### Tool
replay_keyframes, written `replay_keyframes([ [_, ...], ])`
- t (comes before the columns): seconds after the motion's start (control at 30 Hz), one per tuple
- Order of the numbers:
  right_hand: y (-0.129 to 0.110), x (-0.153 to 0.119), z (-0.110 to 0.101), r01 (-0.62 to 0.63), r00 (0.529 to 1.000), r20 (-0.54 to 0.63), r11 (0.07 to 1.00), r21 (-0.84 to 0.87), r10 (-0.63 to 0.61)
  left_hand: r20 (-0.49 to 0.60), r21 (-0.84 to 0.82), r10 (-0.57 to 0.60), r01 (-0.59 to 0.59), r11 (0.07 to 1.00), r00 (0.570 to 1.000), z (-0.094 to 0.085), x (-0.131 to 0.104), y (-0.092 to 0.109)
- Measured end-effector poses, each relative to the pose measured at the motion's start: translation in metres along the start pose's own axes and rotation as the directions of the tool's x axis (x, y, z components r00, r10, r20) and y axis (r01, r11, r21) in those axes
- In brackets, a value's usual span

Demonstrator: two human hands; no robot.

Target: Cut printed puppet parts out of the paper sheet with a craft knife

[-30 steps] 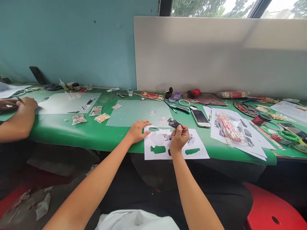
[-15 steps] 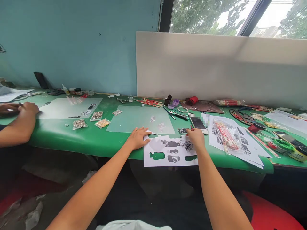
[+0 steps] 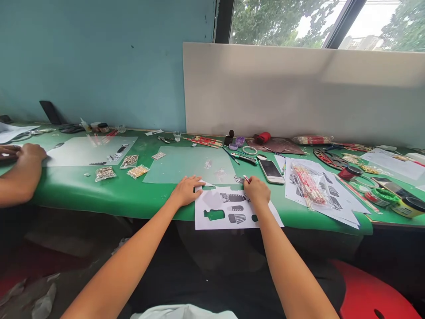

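Observation:
A white sheet (image 3: 212, 223) printed with dark shapes, some of them cut out, lies at the table's front edge. On its upper left corner rests my left hand (image 3: 186, 190), open, fingers stretched out flat. My right hand (image 3: 258, 191) is closed over the sheet's upper right part, gripping a slim red tool (image 3: 246, 179) mostly hidden by the fingers. At the tool's tip is a small dark printed paper piece (image 3: 239, 179), over the near right corner of a translucent sheet (image 3: 179, 166). Small pale shapes lie on that sheet.
Bead packets (image 3: 137, 171) lie to the left. A phone (image 3: 271, 171), a utility knife (image 3: 244, 158) and bagged red-and-white sticks (image 3: 308, 184) on printed papers are to the right. Jars (image 3: 408, 207) stand far right. At far left, another person's hand (image 3: 31, 153) works.
My right hand has moved left with the red tool, and the dark paper piece has shifted left with it. My left hand stays on the sheet. The view has turned slightly.

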State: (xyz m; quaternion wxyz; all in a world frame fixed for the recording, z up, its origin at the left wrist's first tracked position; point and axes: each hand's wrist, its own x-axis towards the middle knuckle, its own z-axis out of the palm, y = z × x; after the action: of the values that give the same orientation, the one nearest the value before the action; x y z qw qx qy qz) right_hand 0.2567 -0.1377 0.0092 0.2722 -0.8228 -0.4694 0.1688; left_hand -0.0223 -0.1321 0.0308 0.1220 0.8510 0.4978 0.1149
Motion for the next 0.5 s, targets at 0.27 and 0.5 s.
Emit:
replay_keyframes([
  [0.27,0.0,0.008,0.005,0.118,0.988,-0.116,0.987,0.113,-0.105,-0.038,-0.023,-0.014,0.013,1.0,0.999,0.002,0.002,0.0],
  [0.5,0.011,0.008,0.0,0.12,0.957,-0.287,0.954,0.276,-0.037,-0.13,-0.036,-0.05,0.046,0.998,0.99,0.004,0.002,-0.002],
])
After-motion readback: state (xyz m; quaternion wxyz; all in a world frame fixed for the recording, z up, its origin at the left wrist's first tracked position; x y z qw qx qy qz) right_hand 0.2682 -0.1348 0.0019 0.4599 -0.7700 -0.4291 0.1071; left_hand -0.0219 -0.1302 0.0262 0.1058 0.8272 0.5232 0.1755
